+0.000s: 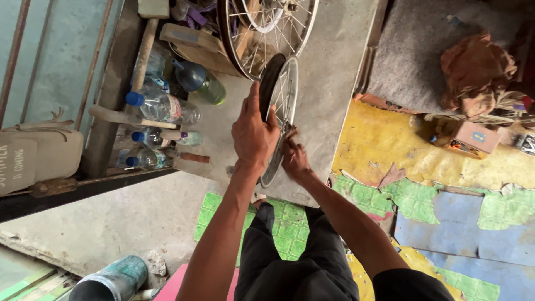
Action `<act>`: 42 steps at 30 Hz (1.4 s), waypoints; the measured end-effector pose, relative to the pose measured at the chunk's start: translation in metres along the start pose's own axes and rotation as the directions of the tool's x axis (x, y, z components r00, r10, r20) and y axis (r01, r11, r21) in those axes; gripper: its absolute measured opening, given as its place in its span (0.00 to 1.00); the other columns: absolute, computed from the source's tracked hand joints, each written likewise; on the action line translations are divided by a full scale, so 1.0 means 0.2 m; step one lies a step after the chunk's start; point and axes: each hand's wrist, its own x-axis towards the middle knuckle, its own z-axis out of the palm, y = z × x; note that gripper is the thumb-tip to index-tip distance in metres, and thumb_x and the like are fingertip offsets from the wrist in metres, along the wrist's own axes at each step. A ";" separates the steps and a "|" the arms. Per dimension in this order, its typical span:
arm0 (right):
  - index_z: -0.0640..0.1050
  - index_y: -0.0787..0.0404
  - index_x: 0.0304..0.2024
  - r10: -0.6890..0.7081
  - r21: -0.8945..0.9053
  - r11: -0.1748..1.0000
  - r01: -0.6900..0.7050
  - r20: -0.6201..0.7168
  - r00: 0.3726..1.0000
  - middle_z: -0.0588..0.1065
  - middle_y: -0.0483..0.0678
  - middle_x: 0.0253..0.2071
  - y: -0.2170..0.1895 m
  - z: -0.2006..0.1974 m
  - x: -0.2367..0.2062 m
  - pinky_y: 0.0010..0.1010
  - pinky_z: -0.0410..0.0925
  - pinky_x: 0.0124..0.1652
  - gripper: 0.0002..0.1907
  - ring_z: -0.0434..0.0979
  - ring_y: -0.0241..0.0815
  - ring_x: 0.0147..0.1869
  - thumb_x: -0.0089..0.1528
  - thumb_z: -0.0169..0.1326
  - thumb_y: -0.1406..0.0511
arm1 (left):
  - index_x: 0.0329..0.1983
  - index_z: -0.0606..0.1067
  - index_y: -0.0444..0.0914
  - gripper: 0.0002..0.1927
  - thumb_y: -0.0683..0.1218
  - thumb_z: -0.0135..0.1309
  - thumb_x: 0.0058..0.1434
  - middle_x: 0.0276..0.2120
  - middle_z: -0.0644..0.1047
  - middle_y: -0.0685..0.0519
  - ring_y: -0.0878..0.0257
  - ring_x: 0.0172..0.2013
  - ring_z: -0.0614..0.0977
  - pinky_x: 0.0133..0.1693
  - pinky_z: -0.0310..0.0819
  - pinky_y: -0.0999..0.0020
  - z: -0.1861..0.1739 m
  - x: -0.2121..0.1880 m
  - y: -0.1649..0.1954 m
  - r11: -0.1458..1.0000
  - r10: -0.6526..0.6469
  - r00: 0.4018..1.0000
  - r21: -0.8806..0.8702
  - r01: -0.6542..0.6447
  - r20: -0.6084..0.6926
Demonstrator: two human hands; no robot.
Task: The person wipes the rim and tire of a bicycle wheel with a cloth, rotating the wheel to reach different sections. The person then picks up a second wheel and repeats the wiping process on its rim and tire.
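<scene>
1. Small spoked wheel [280, 114]: stands upright on its edge on the concrete floor [329, 83], seen nearly edge-on. Long axis runs from the person's knees up-frame, away from the body; hub axle therefore points sideways, left–right.
2. Wheel, appearance: bright metal rim w/ thin silver spokes; black tyre [270, 83] sits on the far upper part of the rim, on the wheel's left side; lower rim section shows bare metal.
3. Left hand [253, 134]: laid over the wheel's left flank, fingers stretched up along the tyre, palm pressed on the rim; grip is flat and wide open rather than curled, steadying the wheel.
4. Right hand [293, 159]: on the wheel's right side near the hub, fingers bunched among the spokes; whether they pinch anything cannot be told, since the hand is blurred.
5. Large wheel [267, 28]: just beyond the small wheel, up-frame, leaning over a wooden box [195, 47].
6. Plastic bottles [161, 106]: left of the small wheel, blue caps, lying beside a wooden handle [120, 117].
7. Green patterned mat [284, 223]: directly below the small wheel, under the person's legs.
8. Cardboard box [473, 138]: well to the right of the small wheel, on yellow flooring.
</scene>
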 end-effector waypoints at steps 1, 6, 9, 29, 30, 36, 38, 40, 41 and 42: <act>0.73 0.67 0.55 -0.020 -0.008 1.000 0.020 -0.011 1.000 0.73 0.68 0.56 -0.01 0.01 -0.03 0.58 0.69 0.48 0.19 0.72 0.71 0.47 0.66 0.38 0.67 | 0.72 0.63 0.40 0.33 0.46 0.57 0.65 0.52 0.78 0.42 0.41 0.44 0.84 0.43 0.80 0.51 0.00 -0.01 0.00 1.000 -0.002 1.000 0.000 0.002 0.007; 0.72 0.68 0.54 -0.008 0.066 0.998 0.003 0.076 0.997 0.76 0.70 0.46 -0.08 0.04 -0.19 0.56 0.74 0.36 0.15 0.79 0.71 0.40 0.67 0.43 0.69 | 0.72 0.63 0.41 0.32 0.47 0.58 0.65 0.54 0.78 0.42 0.42 0.45 0.83 0.43 0.80 0.51 0.00 -0.04 0.05 1.000 0.023 1.000 0.008 -0.023 -0.003; 0.76 0.65 0.43 -0.006 0.015 1.000 0.004 0.122 0.992 0.79 0.66 0.38 -0.11 0.02 -0.28 0.57 0.72 0.40 0.13 0.80 0.68 0.41 0.56 0.51 0.68 | 0.72 0.63 0.41 0.33 0.48 0.58 0.64 0.54 0.78 0.43 0.42 0.45 0.83 0.42 0.80 0.50 0.00 -0.06 0.07 1.000 0.014 1.000 0.012 -0.014 0.024; 0.81 0.67 0.40 -0.122 0.164 0.983 0.086 0.224 0.967 0.80 0.65 0.34 -0.47 -0.22 -0.51 0.49 0.74 0.37 0.10 0.83 0.60 0.34 0.63 0.52 0.67 | 0.72 0.63 0.41 0.32 0.47 0.57 0.66 0.53 0.79 0.43 0.42 0.42 0.84 0.39 0.81 0.51 -0.06 -0.12 0.06 0.997 0.066 0.998 0.051 -0.066 0.010; 0.81 0.67 0.40 -0.093 0.175 0.983 0.048 0.260 0.961 0.81 0.64 0.34 -0.47 -0.24 -0.51 0.48 0.75 0.38 0.10 0.84 0.59 0.34 0.64 0.52 0.67 | 0.72 0.63 0.41 0.32 0.47 0.57 0.66 0.53 0.79 0.43 0.42 0.42 0.84 0.39 0.81 0.50 -0.06 -0.11 0.06 0.997 0.064 0.998 0.050 -0.065 0.016; 0.84 0.65 0.41 0.048 0.849 0.527 -0.036 0.013 0.999 0.85 0.55 0.40 -0.26 -0.32 -0.50 0.44 0.79 0.38 0.17 0.89 0.46 0.40 0.55 0.48 0.70 | 0.73 0.62 0.41 0.33 0.47 0.58 0.65 0.52 0.78 0.42 0.41 0.43 0.84 0.40 0.80 0.49 -0.08 -0.11 0.05 0.999 0.012 1.000 0.039 -0.012 -0.017; 0.84 0.65 0.41 0.415 0.707 0.664 -0.242 -0.079 0.906 0.79 0.58 0.27 -0.16 -0.33 -0.46 0.38 0.71 0.26 0.17 0.77 0.42 0.27 0.69 0.46 0.62 | 0.72 0.62 0.42 0.33 0.47 0.57 0.65 0.53 0.78 0.43 0.41 0.43 0.84 0.41 0.81 0.50 -0.09 -0.11 0.04 1.000 -0.001 1.000 0.010 0.001 -0.023; 0.82 0.62 0.45 0.452 0.579 0.747 -0.326 -0.085 0.888 0.79 0.54 0.28 -0.10 -0.31 -0.39 0.36 0.71 0.28 0.15 0.77 0.41 0.28 0.66 0.47 0.64 | 0.72 0.62 0.42 0.32 0.47 0.57 0.66 0.53 0.78 0.42 0.41 0.44 0.84 0.41 0.81 0.50 -0.10 -0.12 0.04 1.000 -0.003 1.000 0.003 0.003 -0.026; 0.82 0.60 0.47 0.468 0.510 0.780 -0.362 -0.093 0.879 0.80 0.53 0.29 -0.08 -0.31 -0.35 0.34 0.71 0.29 0.15 0.77 0.41 0.29 0.64 0.47 0.64 | 0.72 0.62 0.41 0.32 0.47 0.57 0.66 0.53 0.78 0.42 0.41 0.44 0.83 0.41 0.80 0.50 -0.10 -0.12 0.04 1.000 0.005 1.000 0.014 -0.004 -0.031; 0.82 0.61 0.45 0.349 0.471 0.842 -0.264 -0.100 0.932 0.80 0.52 0.29 -0.09 -0.28 -0.32 0.34 0.71 0.30 0.14 0.78 0.40 0.30 0.62 0.49 0.64 | 0.72 0.62 0.41 0.33 0.47 0.57 0.66 0.54 0.78 0.42 0.41 0.44 0.83 0.42 0.80 0.49 -0.09 -0.13 0.04 1.000 0.013 0.999 0.023 -0.012 -0.033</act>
